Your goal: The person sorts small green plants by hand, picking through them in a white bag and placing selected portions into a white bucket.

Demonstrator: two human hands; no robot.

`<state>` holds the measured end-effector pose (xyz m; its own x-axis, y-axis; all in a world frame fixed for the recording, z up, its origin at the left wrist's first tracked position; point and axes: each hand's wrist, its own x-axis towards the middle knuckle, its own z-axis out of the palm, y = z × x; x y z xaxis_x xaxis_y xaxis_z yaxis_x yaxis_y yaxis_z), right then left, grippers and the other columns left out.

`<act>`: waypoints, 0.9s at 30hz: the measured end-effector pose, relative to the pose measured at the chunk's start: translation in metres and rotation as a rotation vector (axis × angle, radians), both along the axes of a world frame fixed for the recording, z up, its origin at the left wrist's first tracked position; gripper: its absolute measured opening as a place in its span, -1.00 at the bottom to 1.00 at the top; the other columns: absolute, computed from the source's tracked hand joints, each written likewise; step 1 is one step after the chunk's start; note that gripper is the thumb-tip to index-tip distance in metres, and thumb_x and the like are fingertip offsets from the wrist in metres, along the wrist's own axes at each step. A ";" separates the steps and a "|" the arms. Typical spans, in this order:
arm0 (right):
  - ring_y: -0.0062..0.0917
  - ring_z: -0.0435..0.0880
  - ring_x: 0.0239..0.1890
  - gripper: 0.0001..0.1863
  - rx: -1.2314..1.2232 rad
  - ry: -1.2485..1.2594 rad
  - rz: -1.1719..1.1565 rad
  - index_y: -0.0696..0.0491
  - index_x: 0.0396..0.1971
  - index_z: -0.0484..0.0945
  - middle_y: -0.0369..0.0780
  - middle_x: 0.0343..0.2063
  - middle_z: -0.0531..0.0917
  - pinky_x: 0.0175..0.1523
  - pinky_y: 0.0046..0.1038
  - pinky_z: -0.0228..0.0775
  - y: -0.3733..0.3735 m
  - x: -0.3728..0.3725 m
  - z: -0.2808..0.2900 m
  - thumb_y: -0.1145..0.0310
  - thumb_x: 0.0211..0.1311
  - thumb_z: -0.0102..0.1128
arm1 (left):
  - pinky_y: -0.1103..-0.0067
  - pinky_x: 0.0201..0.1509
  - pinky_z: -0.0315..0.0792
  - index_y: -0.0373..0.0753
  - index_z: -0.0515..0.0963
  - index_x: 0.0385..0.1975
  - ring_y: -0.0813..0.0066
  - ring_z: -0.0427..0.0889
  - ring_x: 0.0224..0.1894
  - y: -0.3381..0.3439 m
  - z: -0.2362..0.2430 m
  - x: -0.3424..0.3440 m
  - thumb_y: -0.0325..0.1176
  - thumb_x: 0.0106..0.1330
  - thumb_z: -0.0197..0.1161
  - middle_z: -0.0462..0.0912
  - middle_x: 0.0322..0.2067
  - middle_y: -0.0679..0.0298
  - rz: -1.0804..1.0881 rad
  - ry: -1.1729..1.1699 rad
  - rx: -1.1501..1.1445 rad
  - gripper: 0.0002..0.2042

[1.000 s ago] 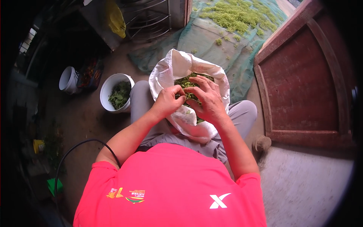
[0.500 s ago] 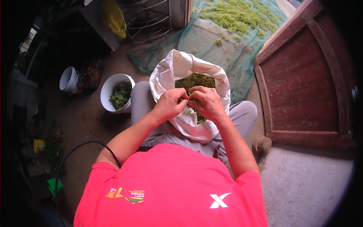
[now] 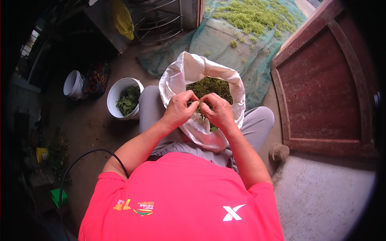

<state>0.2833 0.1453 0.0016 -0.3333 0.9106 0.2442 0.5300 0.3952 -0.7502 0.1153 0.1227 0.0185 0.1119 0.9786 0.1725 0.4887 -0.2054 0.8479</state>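
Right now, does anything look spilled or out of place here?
A few small green clumps lie apart from the main heap on the net, so they look strayed. Around the bag, no spill stands out.

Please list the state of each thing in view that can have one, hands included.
Left hand: grip closed on a thin sprig
Right hand: grip closed on the same sprig
Sack: open at the top, greenery inside
Near bucket: open, leafy greens inside
Far bucket: open
Door: open
Net: spread out
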 end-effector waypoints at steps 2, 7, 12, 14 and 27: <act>-0.27 0.61 -0.39 -0.84 -0.018 0.000 -0.033 0.05 -0.44 0.58 -0.18 -0.43 0.59 -0.30 -0.33 0.44 -0.003 -0.004 0.000 0.27 0.05 0.18 | 0.50 -0.37 0.40 -0.37 0.48 -0.51 0.32 0.55 -0.48 0.001 -0.002 0.002 -0.50 0.09 0.22 0.54 -0.55 0.11 0.018 0.018 0.056 -0.92; -0.25 0.61 -0.43 -0.83 -0.063 0.038 -0.095 0.06 -0.45 0.58 -0.15 -0.50 0.60 -0.32 -0.32 0.44 -0.004 -0.008 -0.009 0.27 0.06 0.17 | 0.43 -0.37 0.41 -0.35 0.44 -0.49 0.14 0.55 -0.46 -0.001 -0.004 0.007 -0.53 0.08 0.20 0.51 -0.54 0.08 0.023 0.150 0.204 -0.93; -0.40 0.60 -0.57 -0.76 -0.294 0.288 -0.211 0.16 -0.45 0.59 -0.11 -0.62 0.60 -0.41 -0.40 0.40 0.019 0.003 -0.022 0.25 0.14 0.18 | 0.40 -0.37 0.42 -0.31 0.44 -0.47 0.09 0.54 -0.45 -0.022 -0.010 0.029 -0.54 0.06 0.21 0.49 -0.52 0.09 -0.149 0.180 0.253 -0.92; -0.48 0.60 -0.57 -0.75 -0.263 0.277 -0.177 0.16 -0.43 0.58 -0.14 -0.62 0.60 -0.42 -0.43 0.40 0.021 0.003 -0.005 0.25 0.16 0.19 | 0.50 -0.40 0.41 -0.33 0.46 -0.44 0.28 0.54 -0.49 -0.020 -0.011 0.028 -0.52 0.09 0.22 0.51 -0.54 0.14 -0.140 0.042 0.119 -0.91; -0.33 0.63 -0.19 -0.76 -1.114 1.199 -0.260 0.02 -0.11 0.46 -0.17 -0.23 0.61 -0.11 -0.22 0.55 0.012 0.032 -0.042 0.27 0.28 0.03 | 0.79 -0.59 0.21 -0.21 0.51 -0.26 0.76 0.31 -0.62 0.028 0.010 -0.102 -0.42 0.26 0.16 0.49 -0.51 0.41 0.241 -0.940 -0.509 -0.90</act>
<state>0.3156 0.1571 -0.0403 -0.2696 0.8011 -0.5344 -0.5596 -0.5819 -0.5901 0.0136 0.1510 0.0280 -0.0563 0.9380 -0.3421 -0.4171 0.2892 0.8616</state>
